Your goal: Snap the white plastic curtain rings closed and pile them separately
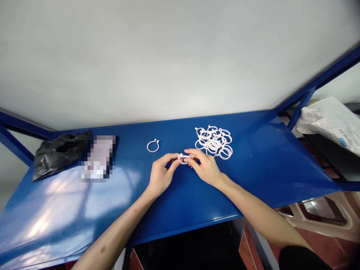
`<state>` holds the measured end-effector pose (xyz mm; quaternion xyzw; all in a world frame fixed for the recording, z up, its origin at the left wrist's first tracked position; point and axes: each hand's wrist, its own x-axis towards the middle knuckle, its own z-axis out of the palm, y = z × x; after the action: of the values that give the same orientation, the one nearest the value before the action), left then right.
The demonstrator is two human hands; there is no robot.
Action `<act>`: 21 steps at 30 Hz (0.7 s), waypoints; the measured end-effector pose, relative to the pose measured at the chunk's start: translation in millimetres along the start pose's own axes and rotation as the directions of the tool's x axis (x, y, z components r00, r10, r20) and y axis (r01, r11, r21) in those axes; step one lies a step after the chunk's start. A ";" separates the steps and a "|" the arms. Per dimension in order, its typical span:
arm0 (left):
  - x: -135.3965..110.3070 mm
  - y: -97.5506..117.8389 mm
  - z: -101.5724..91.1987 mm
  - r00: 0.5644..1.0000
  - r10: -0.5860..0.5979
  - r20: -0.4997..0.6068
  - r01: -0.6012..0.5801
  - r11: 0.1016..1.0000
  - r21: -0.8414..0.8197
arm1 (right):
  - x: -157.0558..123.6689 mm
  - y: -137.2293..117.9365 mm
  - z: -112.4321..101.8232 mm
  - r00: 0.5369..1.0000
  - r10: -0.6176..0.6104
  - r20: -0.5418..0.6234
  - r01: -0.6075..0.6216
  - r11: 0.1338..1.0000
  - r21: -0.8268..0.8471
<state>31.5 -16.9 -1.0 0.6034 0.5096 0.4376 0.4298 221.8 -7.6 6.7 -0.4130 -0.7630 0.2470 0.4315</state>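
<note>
Between my two hands is a white curtain ring [185, 162], held just above the blue table. My left hand [161, 174] pinches its knobbed end between thumb and fingers. On the other side, my right hand [207, 167] has thumb and fingers closed on the ring's band. Another white ring [153, 150], with small knobs at its gap, lies alone beyond my left hand. Several more white rings [216, 142] are heaped together just beyond my right hand. My fingers partly cover the held ring.
The blue table [261, 161] meets a pale wall [174, 56] at the back. At the left lie a black plastic bag [62, 153] and a pixelated flat object [101, 153]. A clear plastic package [332, 120] sits beyond the blue frame on the right.
</note>
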 end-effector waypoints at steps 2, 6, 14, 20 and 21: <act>-0.5 1.4 -1.0 1.000 0.016 0.005 -0.016 0.999 0.030 | -0.2 -0.1 1.0 1.000 -0.012 -0.009 0.012 1.000 0.009; -0.5 0.9 -2.8 1.000 0.009 0.017 -0.010 0.999 0.049 | 0.4 2.4 2.2 0.996 -0.094 0.002 0.094 0.993 -0.067; -4.8 1.8 -4.5 0.977 0.211 -0.010 -0.204 0.956 0.212 | -0.2 -4.2 -2.0 0.977 -0.193 0.085 0.203 0.971 -0.124; -4.8 3.9 -4.7 0.942 0.336 0.012 -0.324 0.898 0.299 | -1.7 -2.1 0.0 0.951 -0.268 0.154 0.295 0.934 -0.203; -3.7 4.0 -5.0 0.939 0.344 0.024 -0.334 0.890 0.309 | -1.5 -1.6 0.4 0.951 -0.264 0.163 0.296 0.928 -0.226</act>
<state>27.3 -20.7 3.8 0.7358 0.4650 0.4302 0.2394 221.2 -9.8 7.0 -0.3336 -0.8653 0.1118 0.3570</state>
